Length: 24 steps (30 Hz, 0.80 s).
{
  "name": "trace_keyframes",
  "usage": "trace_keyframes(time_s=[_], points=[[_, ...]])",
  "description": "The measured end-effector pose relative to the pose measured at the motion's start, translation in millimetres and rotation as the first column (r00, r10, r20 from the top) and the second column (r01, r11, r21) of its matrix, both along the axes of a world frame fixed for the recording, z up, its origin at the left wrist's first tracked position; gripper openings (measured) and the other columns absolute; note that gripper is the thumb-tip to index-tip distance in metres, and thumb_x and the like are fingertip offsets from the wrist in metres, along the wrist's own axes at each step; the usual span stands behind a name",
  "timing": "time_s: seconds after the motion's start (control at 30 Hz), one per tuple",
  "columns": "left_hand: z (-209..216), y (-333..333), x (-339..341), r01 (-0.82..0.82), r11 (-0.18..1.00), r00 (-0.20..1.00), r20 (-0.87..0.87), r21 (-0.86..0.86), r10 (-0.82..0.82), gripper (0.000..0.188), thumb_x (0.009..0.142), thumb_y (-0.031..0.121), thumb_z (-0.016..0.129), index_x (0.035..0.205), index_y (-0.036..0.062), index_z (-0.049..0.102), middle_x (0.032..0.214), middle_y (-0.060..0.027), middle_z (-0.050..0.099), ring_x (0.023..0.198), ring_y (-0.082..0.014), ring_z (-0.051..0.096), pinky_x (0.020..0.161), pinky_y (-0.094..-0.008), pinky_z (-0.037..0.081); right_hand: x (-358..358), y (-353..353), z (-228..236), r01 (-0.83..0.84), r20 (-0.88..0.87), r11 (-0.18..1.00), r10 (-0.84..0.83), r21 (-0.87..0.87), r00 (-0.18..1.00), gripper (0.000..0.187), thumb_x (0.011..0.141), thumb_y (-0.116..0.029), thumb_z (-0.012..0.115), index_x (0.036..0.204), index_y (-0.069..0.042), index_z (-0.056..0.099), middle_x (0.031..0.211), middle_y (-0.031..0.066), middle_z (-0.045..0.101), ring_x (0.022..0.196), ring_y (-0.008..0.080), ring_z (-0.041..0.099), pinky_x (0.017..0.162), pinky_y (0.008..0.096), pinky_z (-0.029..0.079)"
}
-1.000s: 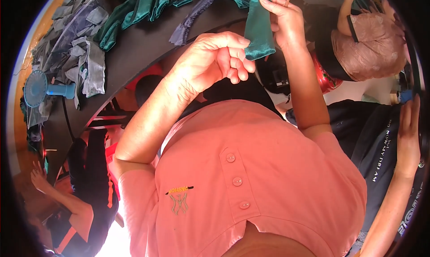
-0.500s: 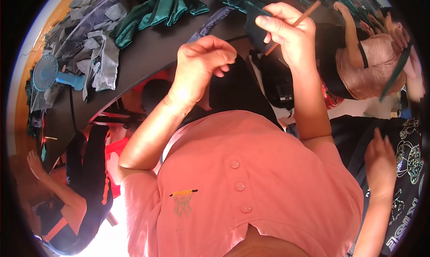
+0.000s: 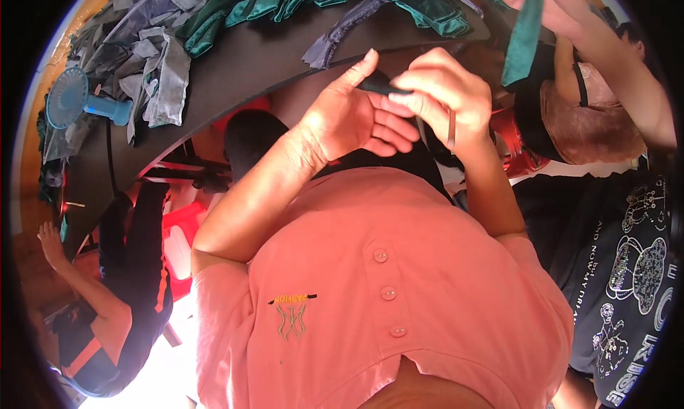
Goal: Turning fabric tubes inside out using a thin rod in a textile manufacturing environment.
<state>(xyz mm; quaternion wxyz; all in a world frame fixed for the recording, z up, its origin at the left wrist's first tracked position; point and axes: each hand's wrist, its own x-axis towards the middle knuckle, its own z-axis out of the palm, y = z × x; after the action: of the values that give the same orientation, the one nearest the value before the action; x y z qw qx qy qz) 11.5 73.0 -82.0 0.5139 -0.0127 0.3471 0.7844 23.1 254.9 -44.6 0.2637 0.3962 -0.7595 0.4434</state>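
Note:
My left hand (image 3: pixel 360 117) is open, palm up, with the thumb raised and the fingers loosely spread. Just to its right, my right hand (image 3: pixel 449 95) is closed, pinching a dark fabric strip (image 3: pixel 385 88) between thumb and forefinger. The strip's far end reaches the gap beside my left thumb; whether it touches the palm is hard to tell. A thin brown stick (image 3: pixel 452 130) also sits in my right hand, poking out below the fingers. Both hands are in the air above my lap, in front of the dark table's (image 3: pixel 242 88) edge.
Grey fabric pieces (image 3: pixel 167 67) and green satin strips (image 3: pixel 267 3) lie on the table, with a grey-purple frayed strip (image 3: pixel 342 35) nearer. A blue fan (image 3: pixel 68 99) stands at left. At upper right, a co-worker's arm (image 3: pixel 613 67) holds a green strip (image 3: pixel 524 42). Others sit close by.
My right hand has come down with the strip and stick, and the stick now points downward. My left hand has opened from a pinch. A co-worker's arm with a green strip has entered at upper right.

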Motion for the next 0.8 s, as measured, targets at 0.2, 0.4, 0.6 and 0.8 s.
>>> trace_keyframes(time_s=[0.2,0.4,0.6,0.8], points=[[-8.1,-14.3,-11.0,-0.387,0.885,0.897,-0.117,0.258,0.426,0.022,0.092,0.02,0.058,0.103,0.0018,0.064,0.103,-0.0169,0.069,0.094,-0.0261,0.066,0.083,-0.0364,0.05,28.7,1.8,0.7,-0.168,0.05,0.969,0.162,0.181,0.986,0.021,0.068,-0.005,0.077,0.085,-0.001,0.066,0.079,0.0098,0.057,0.057,0.0194,0.057,0.049,0.0292,0.042],[-2.9,-18.6,12.0,-0.468,0.884,0.882,-0.085,-0.026,0.464,0.02,0.084,0.027,0.069,0.088,0.0081,0.062,0.076,-0.0041,0.064,0.069,-0.0172,0.061,0.068,-0.0318,0.047,23.6,-5.4,-20.7,-0.154,0.064,0.977,0.146,0.148,0.987,0.021,0.069,-0.003,0.076,0.087,-0.003,0.065,0.081,0.008,0.058,0.055,0.0195,0.056,0.047,0.0296,0.043],[-20.8,-28.3,39.7,-0.134,0.956,0.991,-0.043,-0.263,0.127,0.042,0.093,0.047,0.053,0.085,0.0064,0.059,0.07,-0.0112,0.062,0.056,-0.0241,0.061,0.046,-0.0335,0.047,31.1,-9.7,-16.1,-0.098,0.029,0.985,0.095,0.144,0.995,0.021,0.065,0.001,0.071,0.081,-0.006,0.06,0.075,0.0054,0.052,0.059,0.021,0.058,0.048,0.0319,0.045],[-12.2,-15.8,43.7,-0.263,0.963,0.964,0.018,-0.053,0.264,0.037,0.091,0.039,0.063,0.095,0.003,0.062,0.09,-0.0101,0.065,0.076,-0.022,0.064,0.058,-0.0292,0.046,45.7,-18.7,-7.0,-0.131,-0.055,0.959,0.149,0.249,0.987,0.016,0.065,-0.002,0.069,0.076,-0.008,0.058,0.081,0.0032,0.055,0.062,0.0169,0.055,0.045,0.0304,0.043]])
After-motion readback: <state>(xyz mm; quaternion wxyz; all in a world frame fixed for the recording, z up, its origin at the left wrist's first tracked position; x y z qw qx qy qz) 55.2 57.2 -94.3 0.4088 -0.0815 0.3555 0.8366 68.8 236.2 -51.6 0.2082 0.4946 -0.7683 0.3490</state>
